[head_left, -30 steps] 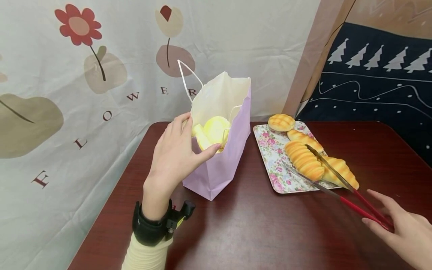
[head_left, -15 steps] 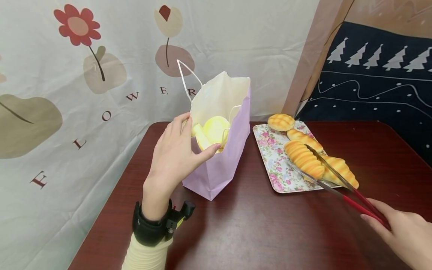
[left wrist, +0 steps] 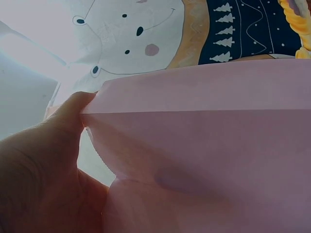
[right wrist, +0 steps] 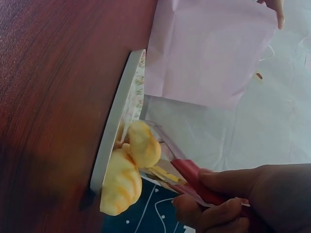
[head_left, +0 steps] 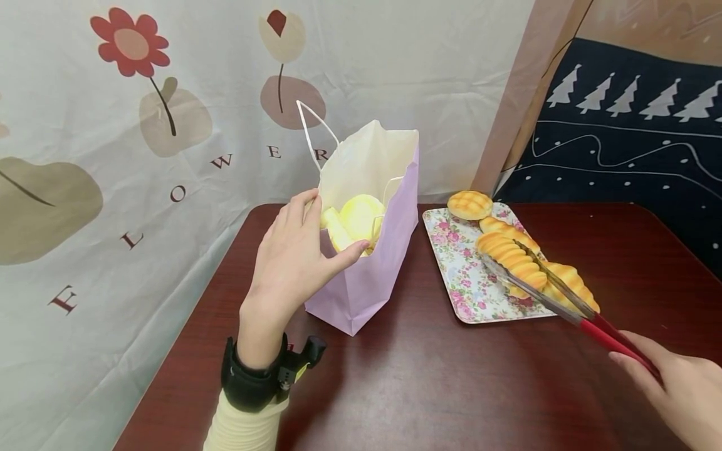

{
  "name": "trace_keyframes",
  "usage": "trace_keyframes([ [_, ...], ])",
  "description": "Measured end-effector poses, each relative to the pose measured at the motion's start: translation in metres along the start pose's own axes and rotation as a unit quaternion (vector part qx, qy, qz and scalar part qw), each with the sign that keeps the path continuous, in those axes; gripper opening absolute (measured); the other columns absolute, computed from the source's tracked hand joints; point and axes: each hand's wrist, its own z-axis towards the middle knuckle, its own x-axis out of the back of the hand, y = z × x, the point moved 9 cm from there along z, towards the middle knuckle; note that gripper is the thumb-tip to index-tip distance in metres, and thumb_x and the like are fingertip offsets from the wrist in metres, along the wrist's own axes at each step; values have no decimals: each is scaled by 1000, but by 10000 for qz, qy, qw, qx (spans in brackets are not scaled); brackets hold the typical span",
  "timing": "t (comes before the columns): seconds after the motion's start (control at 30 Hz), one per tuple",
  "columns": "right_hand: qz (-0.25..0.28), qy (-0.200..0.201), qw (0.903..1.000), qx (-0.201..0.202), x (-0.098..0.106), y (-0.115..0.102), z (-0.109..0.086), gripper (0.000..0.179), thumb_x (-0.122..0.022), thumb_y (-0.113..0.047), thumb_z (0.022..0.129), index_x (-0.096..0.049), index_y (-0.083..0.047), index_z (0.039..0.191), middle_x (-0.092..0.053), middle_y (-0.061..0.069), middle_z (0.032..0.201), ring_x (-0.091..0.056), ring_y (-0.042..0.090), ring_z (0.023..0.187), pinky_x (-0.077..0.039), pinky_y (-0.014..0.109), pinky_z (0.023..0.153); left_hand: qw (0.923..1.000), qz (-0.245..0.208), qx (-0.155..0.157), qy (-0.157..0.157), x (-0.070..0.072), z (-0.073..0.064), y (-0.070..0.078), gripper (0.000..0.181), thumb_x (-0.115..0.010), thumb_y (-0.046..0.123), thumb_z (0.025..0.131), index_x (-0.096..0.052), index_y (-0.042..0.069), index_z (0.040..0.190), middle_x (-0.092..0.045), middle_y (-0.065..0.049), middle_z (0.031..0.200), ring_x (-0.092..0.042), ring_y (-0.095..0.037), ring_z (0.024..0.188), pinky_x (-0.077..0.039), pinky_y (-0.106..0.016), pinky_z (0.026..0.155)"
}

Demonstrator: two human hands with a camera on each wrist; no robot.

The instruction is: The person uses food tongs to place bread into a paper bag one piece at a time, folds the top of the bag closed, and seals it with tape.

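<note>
My left hand [head_left: 290,257] holds the rim of a purple paper bag [head_left: 369,282], thumb spread from the fingers; in the left wrist view it grips the bag's edge [left wrist: 204,92]. Yellow-looking breads [head_left: 361,216] lie inside the open bag. My right hand [head_left: 677,382] grips red-handled metal tongs [head_left: 592,329]. The tongs' tips are around a ridged bread roll [head_left: 510,257] on the floral tray [head_left: 465,285]. A second ridged bread [head_left: 572,285] lies right beside it. In the right wrist view the roll [right wrist: 144,144] sits between the tongs' arms.
Behind the roll on the tray lie a long bread [head_left: 496,227] and a round, crosshatched bun [head_left: 470,205]. The bag stands left of the tray on a dark red table [head_left: 429,388]. A printed cloth [head_left: 214,81] hangs behind.
The right hand's tongs have shifted slightly and their arms have closed in on the ridged roll, which has moved a little to the right. The left hand and bag have stayed in place.
</note>
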Motion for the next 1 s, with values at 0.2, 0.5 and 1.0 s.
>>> trace_keyframes([
  [0.2,237,252,9994,-11,5,-1,0,56,-57,-45,98,-57,5,122,-44,-2,57,-35,14,51,-24,24,48,10000,-26,24,-31,0,0,-1,83,-59,68,84,-53,3,135,-41,-8,152,-44,-28,137,-43,-45,110],
  [0.5,1557,1091,9810,397,24,-8,-3,29,-60,-25,99,-63,0,114,-45,-13,58,-25,-3,45,-21,23,41,10000,-33,59,-49,0,0,-1,87,-58,69,84,-50,3,140,-41,-7,152,-43,-28,138,-42,-46,110],
  [1.0,3909,901,9088,1145,34,-20,3,42,-50,8,97,-64,-26,117,-52,-13,62,-36,5,43,-23,26,40,9999,-68,60,-53,0,0,-1,87,-59,69,83,-50,3,140,-41,-8,152,-43,-28,138,-42,-46,111],
])
